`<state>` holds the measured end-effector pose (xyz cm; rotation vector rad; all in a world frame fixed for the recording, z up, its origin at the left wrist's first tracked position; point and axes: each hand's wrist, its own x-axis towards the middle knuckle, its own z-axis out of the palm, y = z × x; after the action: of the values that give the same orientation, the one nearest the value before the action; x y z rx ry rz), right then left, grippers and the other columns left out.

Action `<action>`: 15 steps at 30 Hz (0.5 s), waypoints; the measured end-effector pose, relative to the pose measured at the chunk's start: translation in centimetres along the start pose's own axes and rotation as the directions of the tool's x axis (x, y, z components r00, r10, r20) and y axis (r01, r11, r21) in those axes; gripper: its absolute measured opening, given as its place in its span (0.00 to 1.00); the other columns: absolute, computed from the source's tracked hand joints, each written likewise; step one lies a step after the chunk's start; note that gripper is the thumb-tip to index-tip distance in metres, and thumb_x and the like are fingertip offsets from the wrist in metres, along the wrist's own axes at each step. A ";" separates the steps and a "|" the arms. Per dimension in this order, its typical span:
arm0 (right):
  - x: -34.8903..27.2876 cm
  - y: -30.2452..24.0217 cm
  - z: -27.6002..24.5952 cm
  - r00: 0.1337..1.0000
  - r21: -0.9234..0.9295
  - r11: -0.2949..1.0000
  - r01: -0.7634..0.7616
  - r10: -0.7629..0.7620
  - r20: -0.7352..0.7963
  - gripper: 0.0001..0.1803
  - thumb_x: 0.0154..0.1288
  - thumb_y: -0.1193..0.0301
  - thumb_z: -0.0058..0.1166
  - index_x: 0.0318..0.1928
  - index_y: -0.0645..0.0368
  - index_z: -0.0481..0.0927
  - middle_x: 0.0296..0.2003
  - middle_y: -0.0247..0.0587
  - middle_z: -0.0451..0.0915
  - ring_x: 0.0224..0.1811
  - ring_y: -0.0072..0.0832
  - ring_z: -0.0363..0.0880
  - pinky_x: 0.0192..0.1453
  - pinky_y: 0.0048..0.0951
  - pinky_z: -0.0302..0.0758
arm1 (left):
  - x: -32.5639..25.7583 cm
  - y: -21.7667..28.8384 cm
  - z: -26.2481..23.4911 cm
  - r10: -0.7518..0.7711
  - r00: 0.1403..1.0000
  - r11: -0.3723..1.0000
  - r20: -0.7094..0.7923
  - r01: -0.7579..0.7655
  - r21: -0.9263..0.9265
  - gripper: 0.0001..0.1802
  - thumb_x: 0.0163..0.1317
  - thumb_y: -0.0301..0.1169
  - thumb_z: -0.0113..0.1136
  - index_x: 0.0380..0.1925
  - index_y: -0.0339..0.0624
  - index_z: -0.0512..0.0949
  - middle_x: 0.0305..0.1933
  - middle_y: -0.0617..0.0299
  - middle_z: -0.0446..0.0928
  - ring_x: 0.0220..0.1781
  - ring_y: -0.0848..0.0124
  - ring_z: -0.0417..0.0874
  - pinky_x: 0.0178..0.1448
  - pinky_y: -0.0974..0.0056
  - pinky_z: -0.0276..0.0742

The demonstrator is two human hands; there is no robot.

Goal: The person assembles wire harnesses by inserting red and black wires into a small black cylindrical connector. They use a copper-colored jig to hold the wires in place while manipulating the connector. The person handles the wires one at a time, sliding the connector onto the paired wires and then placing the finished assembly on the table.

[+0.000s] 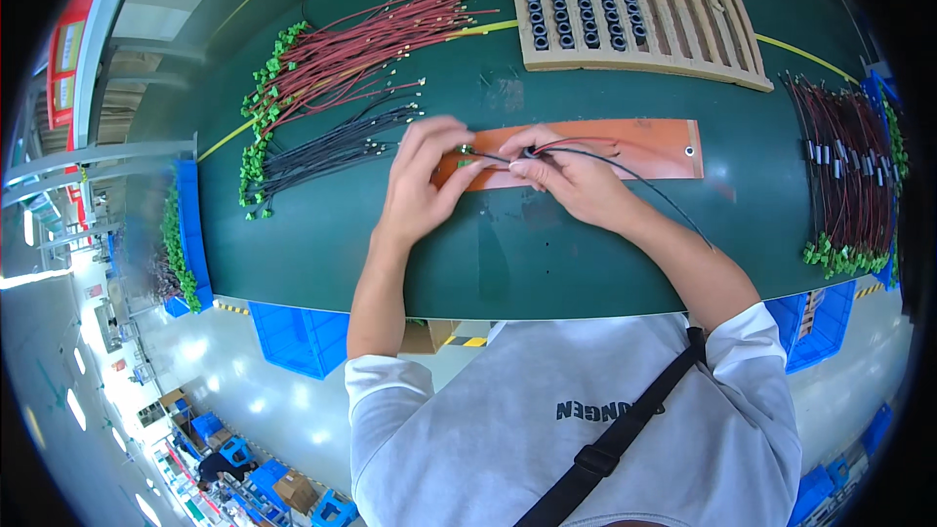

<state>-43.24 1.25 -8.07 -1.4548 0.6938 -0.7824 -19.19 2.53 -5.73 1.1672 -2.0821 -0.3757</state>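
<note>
Above an orange board (654,148), my two hands work on one cable made of a red wire (586,141) and a black wire (652,185). My left hand (425,176) is closed at the cable's left end, where a green connector (465,149) shows between thumb and fingers. My right hand (576,183) pinches the wires beside a black ring (530,152), which sits around or against them; the fingers partly hide it. Past my right hand, the loose wire ends trail to the right, the black one over my forearm.
At the back stands a slotted tray (644,68) partly filled with black rings. Red wires (361,54) and black wires (332,151) with green connectors lie left. Finished-looking cable bundles (849,166) lie right. Blue bins (298,337) stand below the table's near edge.
</note>
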 end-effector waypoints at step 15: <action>0.0 -0.9 0.2 0.998 -0.132 0.990 0.041 -0.046 -0.043 0.11 0.78 0.67 0.54 0.45 0.64 0.78 0.32 0.45 0.82 0.34 0.35 0.83 0.41 0.35 0.77 | 4.4 0.9 -2.9 0.483 0.852 0.605 0.204 -0.493 0.625 0.23 0.48 0.27 0.65 0.48 0.35 0.84 0.48 0.55 0.83 0.40 0.64 0.83 0.44 0.60 0.81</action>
<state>-43.12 1.34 -7.21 -1.5792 0.7620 -0.8185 -19.20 -0.33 -1.24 0.8659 -2.5204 0.6900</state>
